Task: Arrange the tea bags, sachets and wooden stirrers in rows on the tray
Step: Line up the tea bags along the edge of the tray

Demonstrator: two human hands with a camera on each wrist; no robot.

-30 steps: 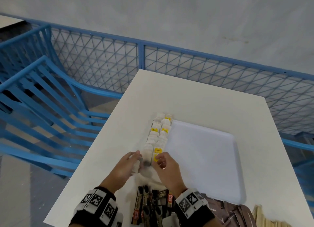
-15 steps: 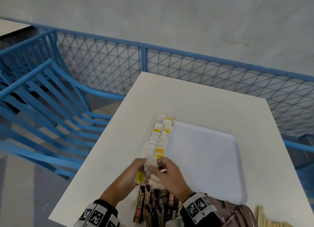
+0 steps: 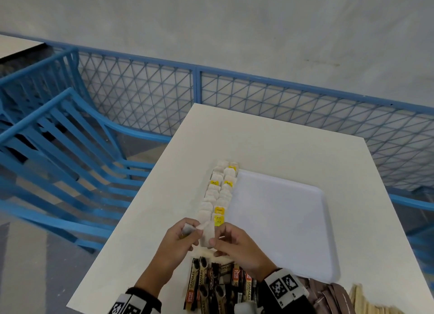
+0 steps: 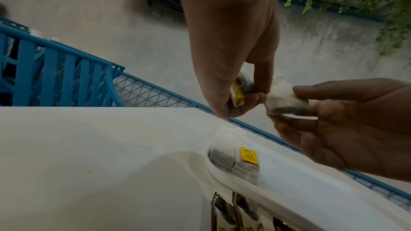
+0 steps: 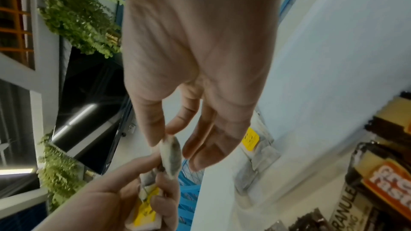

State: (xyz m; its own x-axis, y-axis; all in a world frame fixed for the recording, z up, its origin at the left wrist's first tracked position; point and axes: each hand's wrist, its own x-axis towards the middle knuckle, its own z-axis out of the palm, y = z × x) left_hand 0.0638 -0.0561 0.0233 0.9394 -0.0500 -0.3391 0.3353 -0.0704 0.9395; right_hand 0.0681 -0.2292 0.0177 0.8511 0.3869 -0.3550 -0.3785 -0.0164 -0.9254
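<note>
**Now both hands hold tea bags over the tray's near left corner**

Your left hand (image 3: 176,239) has its fingers curled round a small white paper tea bag with a yellow tag (image 4: 241,90), the tag folded into your palm. Your right hand (image 3: 237,245) pinches a second white tea bag (image 3: 208,236) between thumb and forefinger, the remaining fingers loosely spread. The two bags sit just beside each other above the bench; whether their strings are tangled together, the blurred wrist views do not settle.

Beneath your hands, the flat white plastic tray (image 3: 281,224) lies on the white rectangular bench (image 3: 270,144). Two rows of white tea bags (image 3: 219,191) run along the tray's left edge, several showing yellow tags. Dark brown and orange stick sachets (image 3: 218,288) lie just beside the tray's near edge. Pale wooden stirrers (image 3: 373,302) sit at the bench's near right corner.
</note>
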